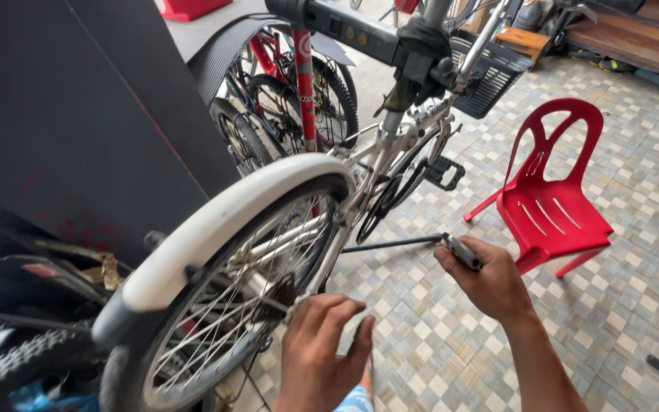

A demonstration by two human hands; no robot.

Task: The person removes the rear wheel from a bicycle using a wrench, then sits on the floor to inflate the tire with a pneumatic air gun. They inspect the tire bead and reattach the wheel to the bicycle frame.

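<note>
A bicycle repair shop: bicycles (291, 99) crowd the tiled floor (634, 198).

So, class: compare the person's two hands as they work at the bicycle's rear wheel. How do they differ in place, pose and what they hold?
The left hand is down by the rear wheel hub, fingers curled near the sprocket; the right hand is out to the side, away from the wheel. The right hand grips a long thin metal tool; whether the left hand holds anything cannot be told. Both are bare and seen from behind.
</note>
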